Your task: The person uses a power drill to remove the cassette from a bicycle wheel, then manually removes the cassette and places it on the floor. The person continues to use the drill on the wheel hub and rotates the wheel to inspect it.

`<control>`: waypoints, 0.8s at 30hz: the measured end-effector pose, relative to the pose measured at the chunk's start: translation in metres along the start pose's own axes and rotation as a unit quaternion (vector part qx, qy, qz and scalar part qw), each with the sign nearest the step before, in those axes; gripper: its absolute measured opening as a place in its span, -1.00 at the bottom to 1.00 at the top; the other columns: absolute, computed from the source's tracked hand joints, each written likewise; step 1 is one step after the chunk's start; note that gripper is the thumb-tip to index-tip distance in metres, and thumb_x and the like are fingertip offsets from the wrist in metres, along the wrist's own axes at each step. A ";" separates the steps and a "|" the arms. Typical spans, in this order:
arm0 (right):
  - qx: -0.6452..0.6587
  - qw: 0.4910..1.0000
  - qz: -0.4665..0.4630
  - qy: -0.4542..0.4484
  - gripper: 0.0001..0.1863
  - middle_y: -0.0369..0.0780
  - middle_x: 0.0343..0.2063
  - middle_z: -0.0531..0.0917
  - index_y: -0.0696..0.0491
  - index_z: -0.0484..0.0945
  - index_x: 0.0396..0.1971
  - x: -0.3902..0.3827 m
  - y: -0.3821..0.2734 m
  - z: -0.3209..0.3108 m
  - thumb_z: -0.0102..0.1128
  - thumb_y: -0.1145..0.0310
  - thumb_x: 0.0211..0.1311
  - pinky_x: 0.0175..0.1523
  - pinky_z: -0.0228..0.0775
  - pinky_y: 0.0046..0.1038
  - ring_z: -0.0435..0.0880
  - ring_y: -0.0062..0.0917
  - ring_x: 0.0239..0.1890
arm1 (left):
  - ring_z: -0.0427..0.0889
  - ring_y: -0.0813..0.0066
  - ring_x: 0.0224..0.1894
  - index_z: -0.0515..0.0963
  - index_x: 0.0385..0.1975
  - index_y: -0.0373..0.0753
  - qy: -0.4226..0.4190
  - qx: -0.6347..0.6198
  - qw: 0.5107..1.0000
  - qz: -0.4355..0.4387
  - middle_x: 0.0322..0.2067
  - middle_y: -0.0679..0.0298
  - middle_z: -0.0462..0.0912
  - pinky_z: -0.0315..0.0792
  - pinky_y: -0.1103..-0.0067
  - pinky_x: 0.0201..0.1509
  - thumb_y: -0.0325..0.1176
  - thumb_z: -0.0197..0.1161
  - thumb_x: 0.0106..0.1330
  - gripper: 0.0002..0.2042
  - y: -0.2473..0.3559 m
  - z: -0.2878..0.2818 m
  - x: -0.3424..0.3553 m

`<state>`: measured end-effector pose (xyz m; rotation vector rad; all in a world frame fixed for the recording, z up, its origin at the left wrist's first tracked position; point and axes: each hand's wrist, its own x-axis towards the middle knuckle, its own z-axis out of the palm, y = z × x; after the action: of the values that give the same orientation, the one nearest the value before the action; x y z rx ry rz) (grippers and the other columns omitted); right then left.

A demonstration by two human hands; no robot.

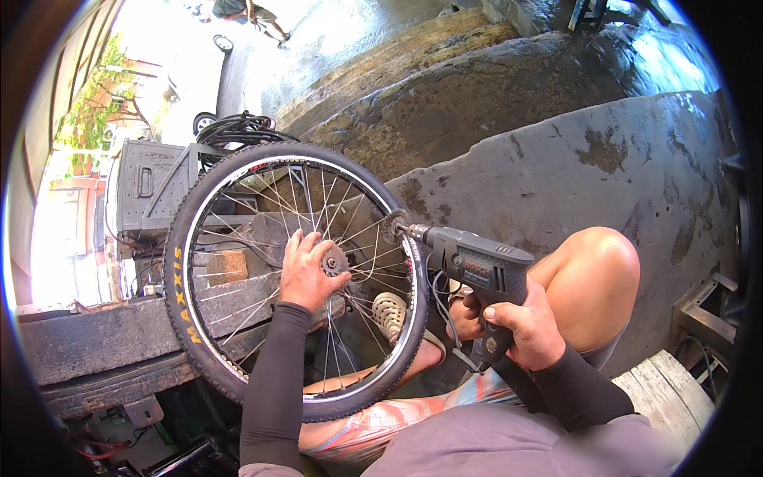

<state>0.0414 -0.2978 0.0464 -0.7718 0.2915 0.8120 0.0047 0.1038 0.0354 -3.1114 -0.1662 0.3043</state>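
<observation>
With the left hand (306,274) spread over the middle of the bicycle wheel (338,259) and the right hand (531,324) wrapped around the drill (481,258), the round brush (393,227) between them could skid leftward if that one-handed grip twists

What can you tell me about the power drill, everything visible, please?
The power drill is dark grey, pistol-shaped and plastic-looking, with vent slits and a metallic chuck. A round brush-like attachment sits at its tip. It points left, toward the right side of the bicycle wheel. The right hand grips its handle. I cannot tell whether the attachment spins or touches the wheel.
</observation>
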 end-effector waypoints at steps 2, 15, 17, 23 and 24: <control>0.001 1.000 0.001 0.000 -0.45 -0.12 -0.14 0.72 0.19 0.50 0.23 0.000 -0.001 0.001 0.24 0.61 0.19 -0.14 0.67 -0.35 0.72 -0.46 -0.27 | 0.31 -0.19 0.56 0.71 0.17 -0.17 0.011 0.015 1.000 -0.016 0.38 0.06 0.57 0.19 0.09 0.68 -0.04 0.72 0.00 -0.31 0.005 0.002 -0.003; -0.014 1.000 -0.005 0.003 -0.45 -0.12 -0.12 0.71 0.18 0.48 0.26 -0.004 0.001 0.000 0.19 0.64 0.22 -0.13 0.70 -0.39 0.72 -0.49 -0.24 | 0.23 -0.05 0.63 0.45 0.50 -0.19 -0.063 0.085 0.990 -0.098 0.53 0.07 0.40 0.10 0.02 0.71 0.07 0.80 -0.11 0.08 0.011 -0.040 -0.010; -0.013 1.000 -0.003 0.007 -0.44 -0.11 -0.12 0.71 0.18 0.47 0.27 -0.004 0.000 0.001 0.18 0.65 0.22 -0.12 0.71 -0.40 0.73 -0.48 -0.23 | 0.26 0.00 0.62 0.44 0.49 -0.25 -0.062 0.078 0.986 -0.133 0.52 0.08 0.43 0.09 -0.04 0.70 0.04 0.80 -0.09 0.08 0.006 -0.042 -0.020; -0.007 1.000 0.001 0.009 -0.43 -0.09 -0.10 0.71 0.18 0.46 0.28 -0.006 0.002 0.000 0.16 0.67 0.22 -0.10 0.72 -0.41 0.73 -0.47 -0.22 | 0.30 0.02 0.60 0.48 0.44 -0.26 -0.018 0.112 0.978 -0.178 0.50 0.05 0.44 0.08 -0.10 0.69 0.00 0.78 -0.03 -0.01 0.023 -0.035 -0.035; -0.007 1.000 -0.001 0.009 -0.43 -0.08 -0.09 0.71 0.18 0.47 0.28 -0.006 0.002 -0.001 0.15 0.68 0.21 -0.10 0.72 -0.41 0.73 -0.47 -0.22 | 0.30 0.01 0.60 0.46 0.44 -0.27 -0.020 0.106 0.978 -0.177 0.51 0.05 0.43 0.08 -0.12 0.69 -0.03 0.77 -0.02 -0.02 0.019 -0.034 -0.035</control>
<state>0.0358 -0.3007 0.0475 -0.7931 0.3014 0.8068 -0.0205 0.0812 0.0751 -2.7949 -0.6335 0.3482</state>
